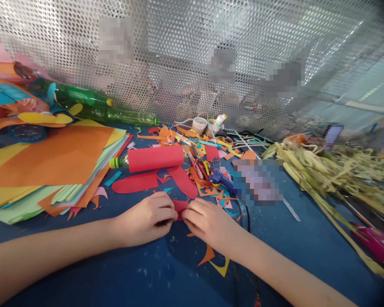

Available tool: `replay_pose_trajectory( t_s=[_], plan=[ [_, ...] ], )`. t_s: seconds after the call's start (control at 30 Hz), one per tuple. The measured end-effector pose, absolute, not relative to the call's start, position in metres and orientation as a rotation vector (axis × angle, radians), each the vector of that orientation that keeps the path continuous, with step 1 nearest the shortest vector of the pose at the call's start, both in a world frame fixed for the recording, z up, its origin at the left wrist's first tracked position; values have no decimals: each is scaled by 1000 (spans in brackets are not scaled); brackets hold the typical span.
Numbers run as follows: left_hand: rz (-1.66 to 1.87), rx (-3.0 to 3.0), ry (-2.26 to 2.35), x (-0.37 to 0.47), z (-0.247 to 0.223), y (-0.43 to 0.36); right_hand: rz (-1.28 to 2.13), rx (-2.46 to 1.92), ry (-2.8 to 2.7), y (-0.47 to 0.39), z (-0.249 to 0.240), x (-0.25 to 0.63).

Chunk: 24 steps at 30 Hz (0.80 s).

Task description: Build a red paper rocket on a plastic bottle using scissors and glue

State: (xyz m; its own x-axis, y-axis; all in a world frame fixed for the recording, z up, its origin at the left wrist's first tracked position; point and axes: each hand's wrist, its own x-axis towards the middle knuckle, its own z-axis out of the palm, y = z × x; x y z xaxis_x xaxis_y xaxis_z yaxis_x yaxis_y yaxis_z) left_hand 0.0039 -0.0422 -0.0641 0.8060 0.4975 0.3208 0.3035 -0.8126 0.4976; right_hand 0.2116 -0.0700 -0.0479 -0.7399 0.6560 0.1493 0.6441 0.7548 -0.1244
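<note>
Between my two hands is a small piece of red paper [180, 208], low over the blue table [141, 273]. My left hand [155, 215] is closed on its left end, and my right hand [208, 217] pinches the right end; the fingers hide most of it. Just beyond lie two red paper cutouts with rounded ends, one to the left [136, 182] and one to the right [184, 181]. Behind them a plastic bottle [155, 158] with a yellow-green cap rests on its side, wrapped in red paper.
Stacked coloured paper [51, 157] lies left, near green bottles [83, 97]. A blue glue gun [220, 177], scissors [196, 151] and scraps crowd the middle. Dry corn husks [307, 170] spread right. A perforated metal screen [179, 51] stands behind; a black cable [248, 219] runs beside my right hand.
</note>
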Motion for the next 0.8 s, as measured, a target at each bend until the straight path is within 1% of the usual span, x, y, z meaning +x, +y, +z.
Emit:
replay_pose_trajectory(
  t_s=[0.4, 0.6, 0.8],
  plan=[
    [527, 2478, 677, 5, -58, -38, 247, -1058, -2717, -68, -43, 213],
    [525, 2529, 627, 4, -58, -40, 77, -949, -2849, -67, -46, 217],
    [543, 2575, 569, 3, -56, -42, 30, -969, -2869, -72, -45, 218]
  ],
)
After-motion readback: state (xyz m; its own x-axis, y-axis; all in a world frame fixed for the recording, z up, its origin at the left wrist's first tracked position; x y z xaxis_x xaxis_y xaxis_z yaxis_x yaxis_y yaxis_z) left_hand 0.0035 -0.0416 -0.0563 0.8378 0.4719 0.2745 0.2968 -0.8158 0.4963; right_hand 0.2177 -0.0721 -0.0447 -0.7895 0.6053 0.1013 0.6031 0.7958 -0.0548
